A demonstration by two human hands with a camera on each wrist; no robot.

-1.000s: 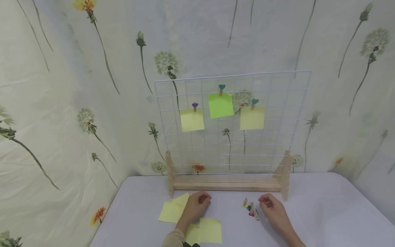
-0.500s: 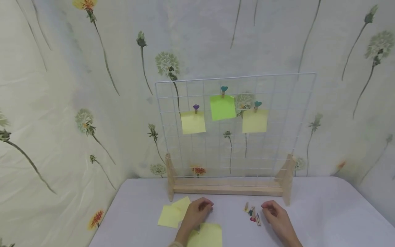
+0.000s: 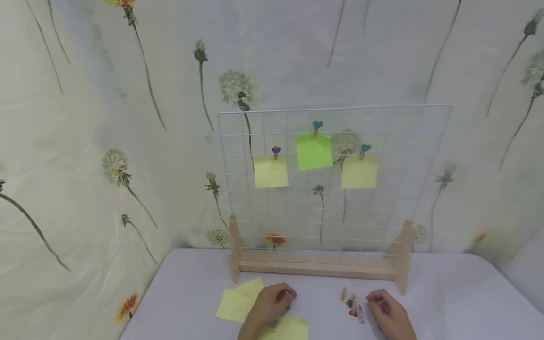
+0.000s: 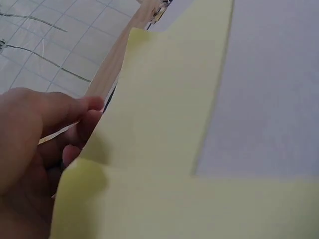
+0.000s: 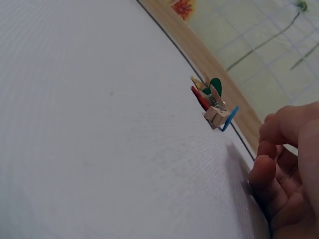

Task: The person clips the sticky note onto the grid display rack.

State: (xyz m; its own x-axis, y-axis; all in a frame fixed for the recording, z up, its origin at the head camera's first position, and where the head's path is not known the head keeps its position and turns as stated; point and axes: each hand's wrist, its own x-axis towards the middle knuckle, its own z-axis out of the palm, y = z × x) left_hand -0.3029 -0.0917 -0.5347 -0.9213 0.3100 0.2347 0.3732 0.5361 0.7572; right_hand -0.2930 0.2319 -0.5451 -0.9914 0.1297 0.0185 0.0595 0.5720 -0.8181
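Observation:
My left hand (image 3: 272, 304) rests at the table's front, between two groups of yellow sticky notes, its fingers loosely curled and holding nothing. One group of notes (image 3: 231, 306) lies to its left; other notes (image 3: 293, 328) lie nearer me, partly under the wrist. In the left wrist view, yellow notes (image 4: 154, 99) loom large beside the fingers. My right hand (image 3: 391, 314) also rests loosely curled and bare, just right of a small heap of mini clothespins (image 3: 353, 307). Red, green, yellow and blue decorations show on these clothespins (image 5: 217, 116) in the right wrist view.
Behind the hands stands a white wire grid (image 3: 331, 109) on a wooden base (image 3: 318, 270). Clothespins with heart tops fix a yellow note (image 3: 271, 173), a green note (image 3: 314, 153) and another yellow note (image 3: 359, 174) to it. A flowered curtain (image 3: 170, 198) hangs behind.
The head view has tilted and shifted a little, so the grid and hands appear lower and slightly farther right. Both hands stay in their places beside the notes and clothespins.

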